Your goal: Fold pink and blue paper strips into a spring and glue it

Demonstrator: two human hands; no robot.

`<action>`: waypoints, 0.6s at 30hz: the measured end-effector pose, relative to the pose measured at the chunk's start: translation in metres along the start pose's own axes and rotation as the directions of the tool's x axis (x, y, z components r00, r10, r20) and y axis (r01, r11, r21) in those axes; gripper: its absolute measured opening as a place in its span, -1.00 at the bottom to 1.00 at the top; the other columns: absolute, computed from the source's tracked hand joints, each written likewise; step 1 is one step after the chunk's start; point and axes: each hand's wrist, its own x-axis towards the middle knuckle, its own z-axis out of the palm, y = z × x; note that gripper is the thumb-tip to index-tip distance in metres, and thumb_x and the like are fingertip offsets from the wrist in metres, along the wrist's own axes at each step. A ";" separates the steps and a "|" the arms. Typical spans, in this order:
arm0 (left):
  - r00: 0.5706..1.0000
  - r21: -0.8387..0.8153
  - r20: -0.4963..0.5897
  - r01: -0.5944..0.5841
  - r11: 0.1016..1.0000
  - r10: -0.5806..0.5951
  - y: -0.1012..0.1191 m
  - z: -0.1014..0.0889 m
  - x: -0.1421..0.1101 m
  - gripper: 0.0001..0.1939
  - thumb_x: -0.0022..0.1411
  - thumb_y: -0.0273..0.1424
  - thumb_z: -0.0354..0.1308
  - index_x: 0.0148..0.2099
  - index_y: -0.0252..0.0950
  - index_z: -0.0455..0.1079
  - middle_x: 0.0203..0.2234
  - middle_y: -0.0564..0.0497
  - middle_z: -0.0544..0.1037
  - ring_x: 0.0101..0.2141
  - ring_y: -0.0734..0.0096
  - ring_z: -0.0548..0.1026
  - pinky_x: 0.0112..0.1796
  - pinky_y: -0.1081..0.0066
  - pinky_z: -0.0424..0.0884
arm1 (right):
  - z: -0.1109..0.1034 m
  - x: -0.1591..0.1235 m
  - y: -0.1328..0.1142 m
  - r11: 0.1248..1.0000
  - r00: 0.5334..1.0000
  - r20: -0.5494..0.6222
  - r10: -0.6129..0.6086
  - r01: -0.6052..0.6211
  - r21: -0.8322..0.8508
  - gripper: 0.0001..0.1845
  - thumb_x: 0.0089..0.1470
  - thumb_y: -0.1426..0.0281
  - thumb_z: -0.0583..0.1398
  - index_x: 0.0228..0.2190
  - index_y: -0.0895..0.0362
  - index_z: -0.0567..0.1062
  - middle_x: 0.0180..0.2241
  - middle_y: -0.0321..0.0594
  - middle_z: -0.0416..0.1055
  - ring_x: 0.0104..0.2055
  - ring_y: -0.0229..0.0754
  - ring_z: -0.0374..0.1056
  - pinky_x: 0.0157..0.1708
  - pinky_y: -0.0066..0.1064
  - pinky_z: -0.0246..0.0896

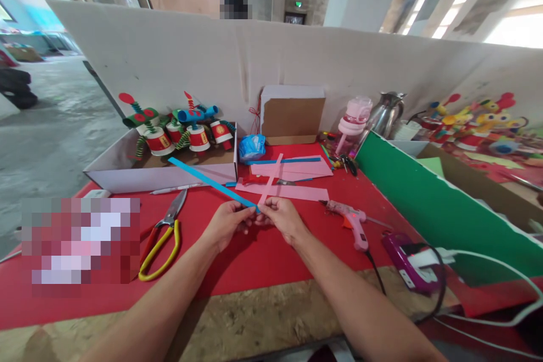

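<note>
Near the middle of the red tabletop, my left hand (pixel 231 222) pinches the lower end of a long blue paper strip (pixel 207 182), which slants up to the left. My right hand (pixel 283 218) is closed on the lower end of a pink paper strip (pixel 272 178) that points away from me. The two strips meet in a V between my fingertips; whether they are stuck together I cannot tell. Beyond my hands lie pink paper sheets (pixel 292 190) and another blue strip. A pink hot glue gun (pixel 352 220) rests to the right of my right hand.
Scissors with red and yellow handles (pixel 163 237) lie at left. A white box (pixel 169 178) holds several paper-cup figures (pixel 198 138). On the right stand a green-sided box (pixel 407 215) and a purple power strip (pixel 409 263) with trailing cables. A white partition (pixel 190 56) borders the back.
</note>
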 end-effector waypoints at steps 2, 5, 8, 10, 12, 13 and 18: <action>1.000 -0.013 -0.016 0.003 1.000 -0.003 0.000 0.000 0.001 -0.70 -0.22 -0.27 0.34 -0.50 -0.40 0.41 -0.69 0.06 0.44 -0.67 0.59 0.33 -0.67 0.59 0.24 | 0.002 0.000 0.001 1.000 1.000 -0.001 -0.027 0.027 0.008 -0.64 -0.25 0.20 0.37 -0.55 0.19 0.41 -0.64 -0.32 0.43 -0.61 -0.34 0.38 -0.53 -0.51 0.34; 0.999 -0.041 -0.040 0.004 0.999 -0.006 -0.001 0.000 0.002 -0.70 -0.24 -0.28 0.35 -0.52 -0.41 0.41 -0.70 0.05 0.45 -0.66 0.60 0.34 -0.66 0.59 0.25 | 0.004 0.001 0.000 0.996 1.000 -0.001 -0.030 0.030 0.083 -0.61 -0.25 0.13 0.35 -0.55 0.19 0.41 -0.63 -0.32 0.42 -0.58 -0.34 0.37 -0.45 -0.45 0.37; 0.998 -0.040 -0.061 -0.002 0.999 -0.001 -0.002 -0.001 0.003 -0.71 -0.24 -0.29 0.35 -0.52 -0.41 0.42 -0.69 0.04 0.45 -0.66 0.59 0.35 -0.66 0.59 0.25 | 0.003 0.001 -0.001 0.990 1.000 0.019 -0.013 0.010 0.142 -0.57 -0.15 0.04 0.27 -0.54 0.19 0.42 -0.61 -0.31 0.40 -0.59 -0.36 0.33 -0.46 -0.45 0.36; 0.998 -0.016 -0.062 -0.007 1.000 0.006 -0.003 -0.001 0.004 -0.71 -0.24 -0.29 0.34 -0.51 -0.42 0.42 -0.68 0.04 0.46 -0.67 0.60 0.34 -0.66 0.58 0.25 | 0.002 0.001 0.000 0.994 0.999 0.036 -0.007 0.003 0.108 -0.60 -0.16 0.08 0.29 -0.54 0.18 0.42 -0.62 -0.34 0.39 -0.60 -0.37 0.32 -0.47 -0.47 0.33; 0.999 0.004 -0.043 -0.014 1.000 0.014 -0.004 -0.001 0.003 -0.71 -0.22 -0.29 0.33 -0.49 -0.42 0.43 -0.66 0.03 0.47 -0.68 0.60 0.34 -0.67 0.57 0.26 | 0.000 0.001 0.001 0.999 1.000 0.031 0.000 -0.002 0.050 -0.64 -0.23 0.16 0.35 -0.55 0.18 0.41 -0.63 -0.36 0.39 -0.60 -0.36 0.33 -0.47 -0.48 0.32; 0.999 0.008 -0.033 -0.018 1.000 0.019 -0.004 -0.001 0.003 -0.70 -0.21 -0.28 0.33 -0.47 -0.42 0.43 -0.64 0.02 0.48 -0.67 0.59 0.35 -0.66 0.57 0.28 | 0.000 0.001 0.001 1.000 1.000 0.020 0.002 -0.003 0.029 -0.64 -0.25 0.18 0.37 -0.55 0.17 0.40 -0.64 -0.37 0.39 -0.60 -0.36 0.34 -0.47 -0.48 0.32; 0.998 -0.027 -0.050 -0.049 0.998 0.048 -0.005 0.000 0.002 -0.69 -0.22 -0.27 0.33 -0.45 -0.39 0.40 -0.64 0.03 0.47 -0.61 0.52 0.40 -0.62 0.54 0.35 | 0.000 0.001 0.002 0.999 0.999 -0.007 -0.032 0.032 0.012 -0.65 -0.29 0.20 0.38 -0.57 0.19 0.43 -0.63 -0.34 0.42 -0.58 -0.34 0.36 -0.43 -0.46 0.36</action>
